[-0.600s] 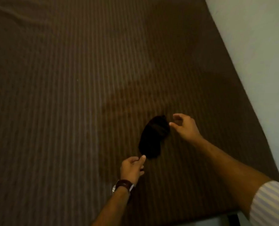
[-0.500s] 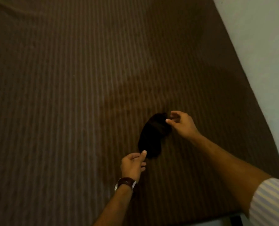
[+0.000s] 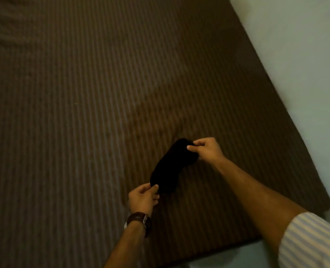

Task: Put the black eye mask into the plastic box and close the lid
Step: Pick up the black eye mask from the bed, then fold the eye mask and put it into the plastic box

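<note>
Now pinching black eye mask (image 3: 169, 165) at both ends: left hand (image 3: 143, 198) grip at seven o'clock, right hand (image 3: 206, 149) grip at one, over striped bed (image 3: 83, 132).

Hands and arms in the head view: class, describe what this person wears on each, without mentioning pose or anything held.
The left hand is bare, with a dark brown strap watch on its wrist. The right hand is bare too, with no ring visible; its forearm is uncovered up to a rolled, light sleeve with thin pale stripes. No gloves on either.
</note>
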